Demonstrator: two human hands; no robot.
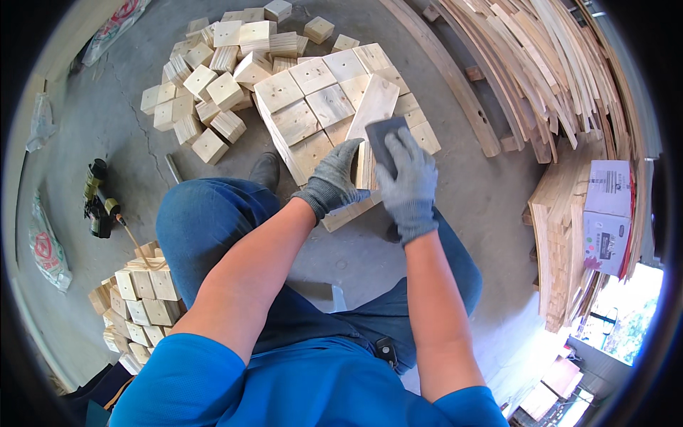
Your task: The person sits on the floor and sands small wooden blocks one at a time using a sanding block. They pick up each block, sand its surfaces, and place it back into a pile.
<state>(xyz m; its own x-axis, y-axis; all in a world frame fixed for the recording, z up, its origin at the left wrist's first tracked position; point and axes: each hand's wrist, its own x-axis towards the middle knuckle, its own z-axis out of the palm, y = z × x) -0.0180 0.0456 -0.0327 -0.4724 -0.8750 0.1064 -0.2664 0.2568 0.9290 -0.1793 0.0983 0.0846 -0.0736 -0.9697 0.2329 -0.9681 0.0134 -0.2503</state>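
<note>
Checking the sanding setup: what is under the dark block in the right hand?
The dark sanding block lies on a pale wooden board under the right hand; the contact face is hidden.

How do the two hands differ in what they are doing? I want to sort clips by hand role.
The right hand lies flat on top of a dark sanding block, pressing it onto the long wooden board; the left hand curls around that board's lower edge instead. The right hand sits farther up the board, the left hand nearer the knee. Both wear grey knit gloves.
</note>
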